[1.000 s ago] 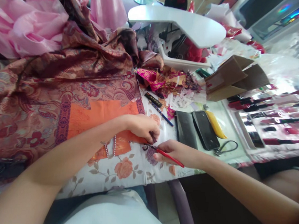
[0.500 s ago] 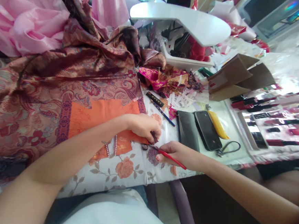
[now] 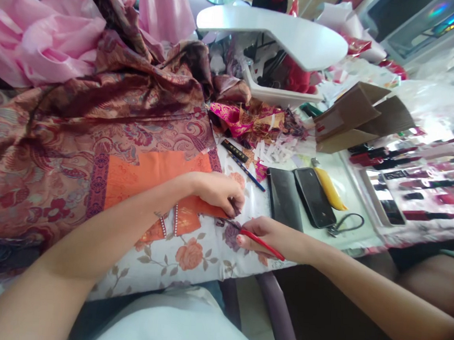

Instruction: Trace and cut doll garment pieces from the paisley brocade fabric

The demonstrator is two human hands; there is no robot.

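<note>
On the floral tablecloth point(image 3: 189, 256), the left hand point(image 3: 219, 193) pinched orange cloth point(image 3: 151, 177), the right hand point(image 3: 264, 237) gripped a red-handled tool point(image 3: 262, 244), and paisley fabric point(image 3: 96, 128) lay heaped at upper left.

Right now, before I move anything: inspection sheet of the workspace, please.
Surface: rose-printed cloth covering the table.
Job's things: orange fabric panel set into paisley fabric; beaded trim below it.
Grippers: left hand pinches the panel's edge; right hand holds a red-handled tool, tip near that edge.
Clutter: brocade scraps, white snippets, black smartphone, black case, cardboard box.
Cables: black cable loop beside the smartphone.
Surroundings: pink fabric, white curved stand.
</note>
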